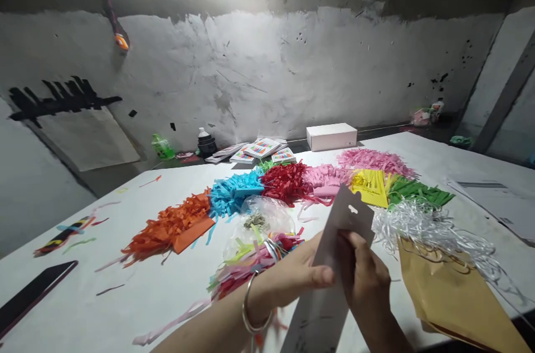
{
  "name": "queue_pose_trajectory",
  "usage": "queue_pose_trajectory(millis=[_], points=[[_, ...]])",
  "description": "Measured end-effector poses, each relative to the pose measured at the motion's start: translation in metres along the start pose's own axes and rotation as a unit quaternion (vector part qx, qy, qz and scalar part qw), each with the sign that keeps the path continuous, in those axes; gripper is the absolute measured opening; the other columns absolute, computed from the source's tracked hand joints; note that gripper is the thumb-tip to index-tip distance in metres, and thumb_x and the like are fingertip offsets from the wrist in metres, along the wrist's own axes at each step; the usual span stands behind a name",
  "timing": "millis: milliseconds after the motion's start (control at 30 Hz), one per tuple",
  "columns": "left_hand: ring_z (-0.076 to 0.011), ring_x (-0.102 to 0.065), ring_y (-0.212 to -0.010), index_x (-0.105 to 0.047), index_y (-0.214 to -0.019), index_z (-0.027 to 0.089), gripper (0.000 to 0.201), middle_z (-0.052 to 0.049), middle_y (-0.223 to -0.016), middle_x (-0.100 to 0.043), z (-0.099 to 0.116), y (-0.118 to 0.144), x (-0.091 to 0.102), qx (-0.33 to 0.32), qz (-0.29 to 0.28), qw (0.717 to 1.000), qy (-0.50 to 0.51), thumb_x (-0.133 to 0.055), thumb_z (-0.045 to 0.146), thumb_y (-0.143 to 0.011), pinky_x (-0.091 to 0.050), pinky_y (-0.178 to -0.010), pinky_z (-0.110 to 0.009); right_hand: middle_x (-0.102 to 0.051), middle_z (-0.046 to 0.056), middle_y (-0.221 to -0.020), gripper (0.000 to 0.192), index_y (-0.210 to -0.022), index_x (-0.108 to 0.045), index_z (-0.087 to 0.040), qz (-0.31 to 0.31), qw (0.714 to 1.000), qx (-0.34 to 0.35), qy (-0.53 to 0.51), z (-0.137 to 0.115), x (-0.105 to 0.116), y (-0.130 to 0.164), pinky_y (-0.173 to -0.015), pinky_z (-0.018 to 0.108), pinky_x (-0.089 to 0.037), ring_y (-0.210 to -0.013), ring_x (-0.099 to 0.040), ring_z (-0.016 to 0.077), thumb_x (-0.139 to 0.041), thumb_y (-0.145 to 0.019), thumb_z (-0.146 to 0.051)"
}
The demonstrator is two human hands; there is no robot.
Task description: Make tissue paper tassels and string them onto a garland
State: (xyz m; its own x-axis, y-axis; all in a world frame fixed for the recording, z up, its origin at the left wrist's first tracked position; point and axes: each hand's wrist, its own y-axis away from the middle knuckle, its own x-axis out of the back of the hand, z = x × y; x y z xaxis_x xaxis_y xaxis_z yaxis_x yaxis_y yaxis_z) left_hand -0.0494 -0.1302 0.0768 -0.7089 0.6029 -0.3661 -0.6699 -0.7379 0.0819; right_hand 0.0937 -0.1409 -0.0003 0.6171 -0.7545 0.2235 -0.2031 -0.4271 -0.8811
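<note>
A long white cardboard box [320, 314] with a hang-hole tab at its top end stands tilted in front of me. My left hand [295, 275], with a bangle at the wrist, holds it from the left, thumb on its near face and fingers hidden behind. My right hand [368, 272] is closed on the right edge near the top, its fingertips partly hidden. Behind my left hand lies a bundle of multicoloured tissue paper strips [238, 275], beside a clear plastic bag [267, 214] with something greenish-brown in it.
Fringed paper piles cross the white table: orange [167, 222], blue [234, 189], red [286, 181], pink [326, 179], yellow [370, 186] and green [420, 192]. White string [434, 225] overlaps a brown envelope [455, 292] at right. Behind are printed cards [261, 147] and a white box [332, 137]; a phone [35, 294] lies left.
</note>
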Motion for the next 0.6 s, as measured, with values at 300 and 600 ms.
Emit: queue_pose_trajectory(millis=[300,600], points=[[-0.018,-0.065,-0.065,-0.077,-0.083,0.013,0.022,-0.004,-0.073,-0.072,0.006,0.029,0.045,0.055,0.114,0.991,-0.042,-0.074,0.018,-0.062,-0.048,-0.059,-0.024,-0.076,0.003,-0.082,0.025,-0.105,-0.063,-0.02,-0.052,0.998,-0.019,0.008,0.013,0.03,-0.001,-0.058,0.018,-0.056,-0.062,-0.074,0.0138,-0.048,-0.103,-0.04],[-0.02,-0.065,-0.059,-0.078,-0.091,0.01,0.033,-0.006,-0.066,-0.072,-0.012,0.027,0.051,0.092,0.067,0.993,0.01,-0.067,0.022,-0.062,-0.045,-0.056,-0.026,-0.078,0.005,-0.096,0.023,-0.119,-0.058,-0.02,-0.125,0.99,-0.015,-0.063,0.013,0.032,0.003,-0.068,0.022,-0.062,-0.079,-0.077,0.0175,-0.045,-0.104,-0.031]])
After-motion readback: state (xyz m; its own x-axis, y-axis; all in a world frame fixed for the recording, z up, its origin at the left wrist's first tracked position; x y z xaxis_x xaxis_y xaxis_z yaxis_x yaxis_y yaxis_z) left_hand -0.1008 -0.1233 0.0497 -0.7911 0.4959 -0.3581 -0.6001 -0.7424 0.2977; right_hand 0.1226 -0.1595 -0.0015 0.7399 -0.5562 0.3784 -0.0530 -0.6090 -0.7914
